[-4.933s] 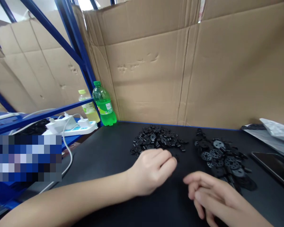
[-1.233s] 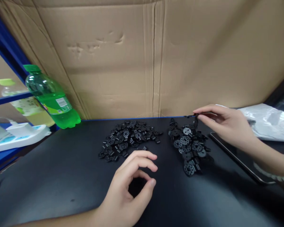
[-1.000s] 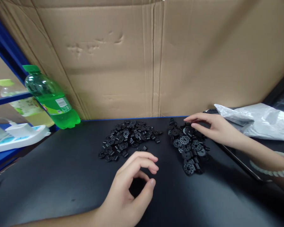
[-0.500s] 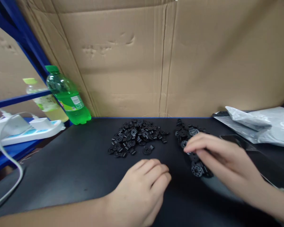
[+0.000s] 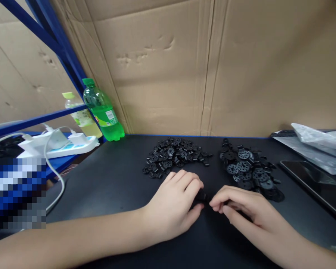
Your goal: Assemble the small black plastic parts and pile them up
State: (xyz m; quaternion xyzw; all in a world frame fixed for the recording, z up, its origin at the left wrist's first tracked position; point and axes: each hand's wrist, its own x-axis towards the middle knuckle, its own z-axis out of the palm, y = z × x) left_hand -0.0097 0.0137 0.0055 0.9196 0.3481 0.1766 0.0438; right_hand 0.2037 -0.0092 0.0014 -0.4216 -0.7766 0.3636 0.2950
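My left hand (image 5: 175, 203) is closed round a small black plastic part (image 5: 202, 195), whose end shows between the thumb and the fingers. My right hand (image 5: 245, 213) is just right of that part, thumb and fingertips drawn together in a loose pinch. Whether its fingertips grip anything is hidden. Beyond my left hand lies a loose heap of small black plastic parts (image 5: 170, 151). A second pile of black parts (image 5: 244, 166), with round perforated discs showing, spreads just behind my right hand.
A dark flat tablet-like panel (image 5: 316, 185) and grey plastic bags (image 5: 322, 147) lie at the right. At the left are a green soda bottle (image 5: 105, 112), a paler bottle (image 5: 81, 116) and a white power strip (image 5: 78, 147) with cables. Cardboard (image 5: 162, 74) walls the back of the black table.
My right hand has left the right-hand pile and come down beside my left hand. The left hand's thumb has opened out, showing the black part. The view has turned left.
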